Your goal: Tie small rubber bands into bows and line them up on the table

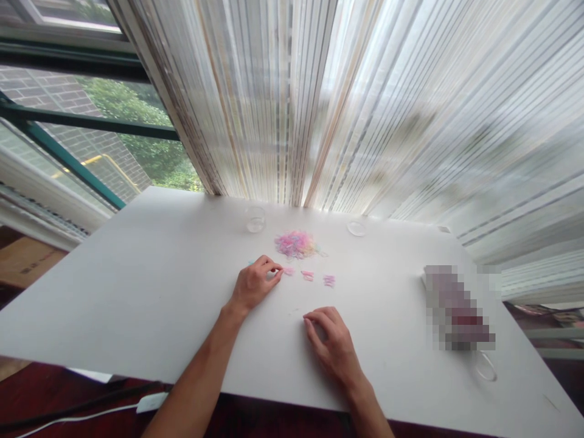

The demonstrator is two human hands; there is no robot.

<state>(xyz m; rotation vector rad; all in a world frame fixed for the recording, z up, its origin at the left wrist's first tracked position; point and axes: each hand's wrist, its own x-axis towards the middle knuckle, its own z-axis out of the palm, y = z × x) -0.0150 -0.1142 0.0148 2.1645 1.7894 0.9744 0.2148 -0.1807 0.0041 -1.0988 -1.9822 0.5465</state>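
Observation:
A heap of thin pastel strands or bands (296, 244) in pink, purple and yellow lies on the white table (182, 243). In front of it is a row of small sorted bunches: a pink bunch (288, 271), a red-pink bunch (307, 275) and a purple bunch (329, 280). A bit of blue (250, 263) shows behind my left hand (258, 283). That hand's thumb and forefinger are pinched together beside the pink bunch; what they hold, if anything, is too small to see. Loosely curled, my right hand (332, 344) rests on the table near a few pale scraps (293, 312).
Behind the heap stand a clear round container (255, 219) and a clear lid-like disc (356, 228). At right lies a blurred-out phone-like object (458, 307) with a pale loop (486, 367). A striped string curtain (283, 121) hangs along the table's far edge.

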